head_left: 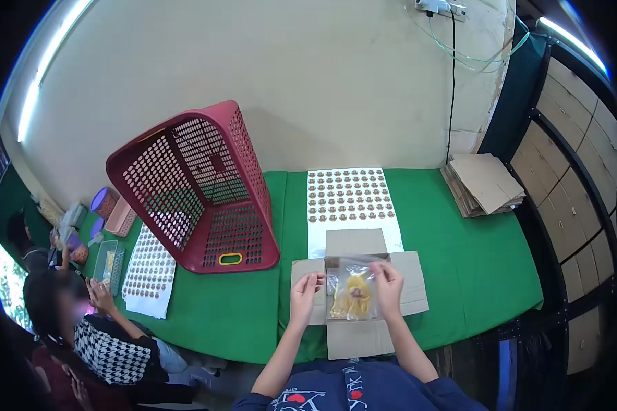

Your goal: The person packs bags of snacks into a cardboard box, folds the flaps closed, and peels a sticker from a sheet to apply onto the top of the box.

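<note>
A clear plastic packet point(353, 294) with yellow contents is over the opening of a cardboard box point(360, 339), whose flaps are folded outward. My right hand point(389, 288) is closed on the packet's upper right corner. My left hand point(307, 294) is pinched closed at the box's left flap, just beside the packet. Whether anything is between its fingertips I cannot make out. Behind the box, a white sheet with rows of small round stickers point(349, 195) lies on the green cloth.
A maroon plastic basket point(240, 236) stands tipped on its side at left. Another sticker sheet point(147, 267) lies beyond it, near a seated person point(116, 342). Flat cardboard pieces point(483, 181) are stacked at the right. Cartons point(569, 198) fill a rack farther right.
</note>
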Demonstrator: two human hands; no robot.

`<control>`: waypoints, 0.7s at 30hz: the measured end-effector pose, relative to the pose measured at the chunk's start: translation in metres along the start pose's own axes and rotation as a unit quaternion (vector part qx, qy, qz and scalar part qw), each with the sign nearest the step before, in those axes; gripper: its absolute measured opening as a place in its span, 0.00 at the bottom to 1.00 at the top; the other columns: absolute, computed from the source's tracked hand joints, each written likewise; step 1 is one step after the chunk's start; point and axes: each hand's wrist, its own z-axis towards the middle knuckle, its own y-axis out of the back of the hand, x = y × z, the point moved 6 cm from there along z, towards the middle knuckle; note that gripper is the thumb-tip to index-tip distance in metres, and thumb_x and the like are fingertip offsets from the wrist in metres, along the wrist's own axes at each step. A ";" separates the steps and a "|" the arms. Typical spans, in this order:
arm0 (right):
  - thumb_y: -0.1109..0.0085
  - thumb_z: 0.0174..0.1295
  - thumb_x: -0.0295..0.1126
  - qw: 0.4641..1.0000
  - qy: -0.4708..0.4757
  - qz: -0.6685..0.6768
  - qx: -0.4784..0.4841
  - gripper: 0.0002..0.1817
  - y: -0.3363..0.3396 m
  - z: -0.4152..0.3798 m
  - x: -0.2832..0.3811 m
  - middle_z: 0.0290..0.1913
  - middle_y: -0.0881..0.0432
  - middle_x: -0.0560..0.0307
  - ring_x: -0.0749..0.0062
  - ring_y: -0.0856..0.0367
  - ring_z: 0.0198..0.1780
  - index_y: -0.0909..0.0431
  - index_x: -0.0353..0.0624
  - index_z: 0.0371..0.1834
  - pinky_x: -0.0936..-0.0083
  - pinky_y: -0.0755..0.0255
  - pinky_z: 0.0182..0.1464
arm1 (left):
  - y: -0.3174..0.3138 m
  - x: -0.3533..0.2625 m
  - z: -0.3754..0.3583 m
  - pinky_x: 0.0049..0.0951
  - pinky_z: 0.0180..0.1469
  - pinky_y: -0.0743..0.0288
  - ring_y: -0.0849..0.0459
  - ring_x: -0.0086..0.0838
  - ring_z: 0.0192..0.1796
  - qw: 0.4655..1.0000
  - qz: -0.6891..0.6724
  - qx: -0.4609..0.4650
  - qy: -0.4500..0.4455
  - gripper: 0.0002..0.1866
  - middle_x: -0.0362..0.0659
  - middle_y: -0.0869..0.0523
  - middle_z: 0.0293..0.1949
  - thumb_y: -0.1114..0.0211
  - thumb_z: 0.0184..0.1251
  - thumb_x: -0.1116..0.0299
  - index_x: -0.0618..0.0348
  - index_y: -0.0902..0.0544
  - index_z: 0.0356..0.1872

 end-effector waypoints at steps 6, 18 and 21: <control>0.44 0.60 0.29 0.998 -0.024 -0.029 -0.056 0.07 0.012 0.001 -0.007 0.27 0.24 0.66 0.88 0.28 0.31 0.23 0.35 0.33 0.89 0.34 0.33 | -0.034 -0.015 -0.021 0.25 0.55 0.31 0.24 0.29 0.48 0.984 0.135 -0.001 -0.115 0.23 0.46 0.24 0.49 0.37 0.59 0.66 0.63 0.30 0.55; 0.33 0.51 0.36 0.974 -0.133 -0.060 0.174 0.29 -0.012 -0.022 -0.051 0.47 0.31 0.54 0.75 0.30 0.46 0.35 0.39 0.55 0.79 0.28 0.42 | -0.028 0.013 -0.013 0.22 0.54 0.32 0.27 0.22 0.54 0.998 -0.052 0.021 0.040 0.24 0.41 0.26 0.54 0.49 0.69 0.68 0.62 0.39 0.64; 0.31 0.48 0.38 0.964 -0.120 -0.108 0.211 0.34 -0.019 -0.040 -0.065 0.46 0.31 0.55 0.73 0.30 0.46 0.37 0.39 0.57 0.77 0.29 0.44 | -0.030 0.016 -0.016 0.22 0.55 0.33 0.28 0.22 0.55 0.998 -0.037 0.027 0.050 0.25 0.42 0.28 0.57 0.49 0.70 0.66 0.62 0.41 0.65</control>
